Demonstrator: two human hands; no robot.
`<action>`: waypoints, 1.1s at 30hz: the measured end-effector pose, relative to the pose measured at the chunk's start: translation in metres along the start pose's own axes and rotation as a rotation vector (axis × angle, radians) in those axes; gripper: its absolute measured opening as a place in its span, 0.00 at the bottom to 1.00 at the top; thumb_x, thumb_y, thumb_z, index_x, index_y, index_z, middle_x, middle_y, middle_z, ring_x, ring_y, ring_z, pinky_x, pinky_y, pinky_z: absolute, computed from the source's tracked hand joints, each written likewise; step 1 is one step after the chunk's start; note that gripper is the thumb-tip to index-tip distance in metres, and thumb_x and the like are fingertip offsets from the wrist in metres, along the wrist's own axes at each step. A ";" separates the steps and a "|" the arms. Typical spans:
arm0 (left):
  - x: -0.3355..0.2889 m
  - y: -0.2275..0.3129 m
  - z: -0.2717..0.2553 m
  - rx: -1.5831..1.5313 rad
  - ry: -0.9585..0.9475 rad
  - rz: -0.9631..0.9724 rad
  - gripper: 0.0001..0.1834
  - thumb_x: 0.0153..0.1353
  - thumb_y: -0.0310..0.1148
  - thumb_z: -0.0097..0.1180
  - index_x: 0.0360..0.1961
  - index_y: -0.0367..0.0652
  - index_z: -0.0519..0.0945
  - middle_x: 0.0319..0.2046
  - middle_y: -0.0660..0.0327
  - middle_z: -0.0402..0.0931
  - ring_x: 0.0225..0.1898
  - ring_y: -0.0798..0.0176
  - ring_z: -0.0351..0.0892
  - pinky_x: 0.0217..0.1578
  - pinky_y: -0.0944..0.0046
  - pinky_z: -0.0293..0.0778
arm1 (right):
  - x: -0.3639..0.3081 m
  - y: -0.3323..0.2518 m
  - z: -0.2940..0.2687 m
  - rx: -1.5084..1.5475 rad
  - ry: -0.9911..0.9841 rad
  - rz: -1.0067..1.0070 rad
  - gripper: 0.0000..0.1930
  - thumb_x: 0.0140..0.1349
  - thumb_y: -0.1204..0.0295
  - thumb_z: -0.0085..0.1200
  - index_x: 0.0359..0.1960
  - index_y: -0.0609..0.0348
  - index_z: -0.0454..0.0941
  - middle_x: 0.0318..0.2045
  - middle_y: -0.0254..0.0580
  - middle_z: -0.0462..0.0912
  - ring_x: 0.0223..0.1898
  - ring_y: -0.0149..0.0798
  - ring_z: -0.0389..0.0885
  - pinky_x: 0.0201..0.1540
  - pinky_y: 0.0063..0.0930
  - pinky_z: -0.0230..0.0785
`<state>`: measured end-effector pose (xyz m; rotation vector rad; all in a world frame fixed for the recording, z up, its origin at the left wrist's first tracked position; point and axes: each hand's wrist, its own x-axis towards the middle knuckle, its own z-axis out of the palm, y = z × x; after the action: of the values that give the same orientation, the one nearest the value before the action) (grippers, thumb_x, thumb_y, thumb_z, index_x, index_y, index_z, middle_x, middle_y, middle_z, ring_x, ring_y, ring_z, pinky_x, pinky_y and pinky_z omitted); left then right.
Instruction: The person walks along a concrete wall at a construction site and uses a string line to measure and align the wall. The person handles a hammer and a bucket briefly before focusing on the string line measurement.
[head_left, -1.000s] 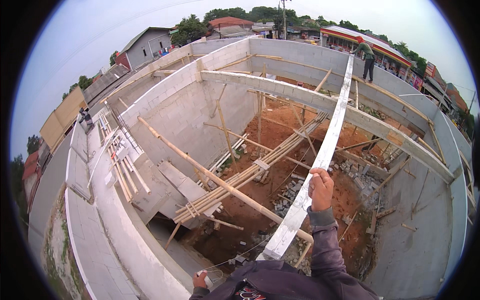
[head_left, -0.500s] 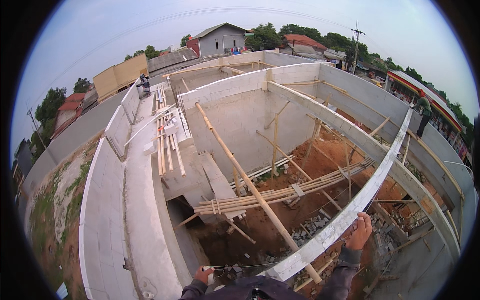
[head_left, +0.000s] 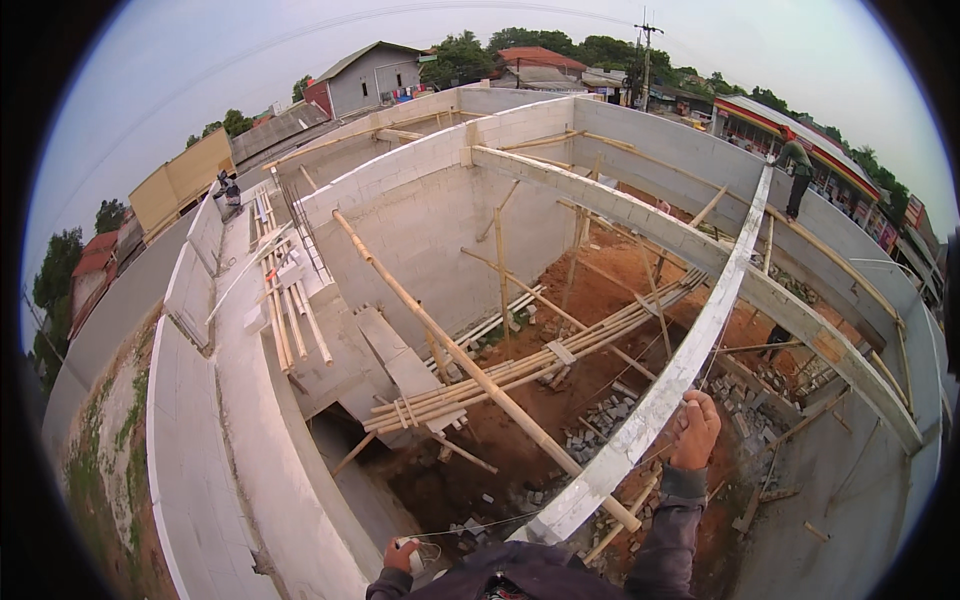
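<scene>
My left hand [head_left: 399, 556] is low in the view, its fingers closed round a small white bundle of string [head_left: 417, 562]. From it a thin line runs right toward the near end of the long pale beam [head_left: 655, 420]. Beside that beam's right side, my right hand [head_left: 695, 430] is raised with its fingers pinched on the thin string, which slants up along the beam. The beam stretches from just in front of me to the far wall, crossing a second concrete beam [head_left: 640, 215].
A person [head_left: 797, 175] bends over the beam's far end; another crouches on the left wall [head_left: 228, 190]. Bamboo poles [head_left: 480, 370] span the deep pit, with red soil and rubble [head_left: 600, 425] below. A ledge [head_left: 265, 400] carries stacked poles [head_left: 285, 290] at left.
The view has turned right, so the surroundings sit further left. Both hands stay near the same places, still gripping, with my right hand slightly higher and further left in the picture.
</scene>
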<state>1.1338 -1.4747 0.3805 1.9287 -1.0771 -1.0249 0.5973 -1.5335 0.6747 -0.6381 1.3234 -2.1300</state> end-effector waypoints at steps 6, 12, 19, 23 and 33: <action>0.013 -0.010 0.004 -0.267 -0.174 -0.107 0.25 0.50 0.44 0.64 0.40 0.33 0.76 0.32 0.54 0.77 0.34 0.60 0.75 0.38 0.58 0.72 | -0.002 -0.001 0.000 -0.040 0.023 0.018 0.08 0.65 0.73 0.44 0.40 0.61 0.75 0.17 0.21 0.63 0.15 0.17 0.57 0.17 0.15 0.48; 0.031 -0.036 -0.001 -0.004 -0.179 -0.089 0.33 0.51 0.47 0.63 0.45 0.24 0.72 0.36 0.48 0.76 0.36 0.55 0.74 0.39 0.57 0.72 | -0.005 -0.003 -0.002 -0.037 0.002 0.041 0.08 0.66 0.74 0.43 0.40 0.62 0.75 0.18 0.22 0.64 0.16 0.17 0.57 0.17 0.15 0.47; 0.035 -0.034 -0.001 0.044 -0.149 -0.058 0.38 0.51 0.47 0.62 0.52 0.21 0.69 0.42 0.44 0.74 0.40 0.53 0.74 0.43 0.56 0.72 | -0.006 0.001 -0.002 -0.029 0.000 0.029 0.08 0.66 0.74 0.44 0.41 0.62 0.74 0.18 0.21 0.63 0.14 0.16 0.53 0.14 0.15 0.45; 0.034 -0.030 -0.002 -0.020 -0.227 -0.105 0.40 0.51 0.46 0.62 0.55 0.22 0.68 0.42 0.44 0.74 0.42 0.52 0.75 0.44 0.54 0.72 | -0.005 0.002 -0.003 -0.028 -0.007 0.001 0.08 0.66 0.74 0.44 0.41 0.62 0.75 0.17 0.21 0.63 0.14 0.16 0.53 0.14 0.15 0.45; 0.042 -0.043 0.002 0.063 -0.130 -0.170 0.49 0.51 0.46 0.62 0.63 0.18 0.58 0.52 0.38 0.70 0.46 0.49 0.75 0.47 0.56 0.73 | -0.006 -0.002 0.000 -0.043 0.005 -0.004 0.08 0.66 0.74 0.43 0.40 0.62 0.75 0.17 0.21 0.63 0.13 0.16 0.53 0.14 0.15 0.45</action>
<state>1.1612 -1.4941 0.3305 2.0559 -1.0412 -1.2374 0.6009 -1.5287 0.6762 -0.6543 1.3745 -2.1126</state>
